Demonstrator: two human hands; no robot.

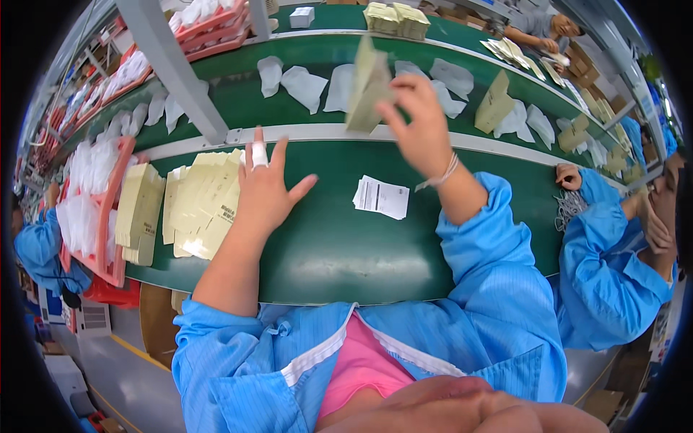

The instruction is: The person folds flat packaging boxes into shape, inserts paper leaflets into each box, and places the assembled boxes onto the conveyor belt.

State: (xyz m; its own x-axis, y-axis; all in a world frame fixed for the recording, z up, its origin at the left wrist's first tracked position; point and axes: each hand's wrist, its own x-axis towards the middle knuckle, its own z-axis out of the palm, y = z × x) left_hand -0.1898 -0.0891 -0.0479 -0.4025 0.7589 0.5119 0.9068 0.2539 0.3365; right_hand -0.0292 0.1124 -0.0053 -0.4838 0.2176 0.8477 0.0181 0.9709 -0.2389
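Apparently, the fanned cream cartons [206,206] at left lie near the left hand [266,180], which is spread and empty, and its forearm [234,263] could knock them askew if it swung outward. Further right, a blurred cream carton [367,92] is roughly upright over the pale rail [303,133], the right hand [420,121] at its edge, whether pinching or free I cannot tell; a careless release might tip it onto the white pouches [303,86].
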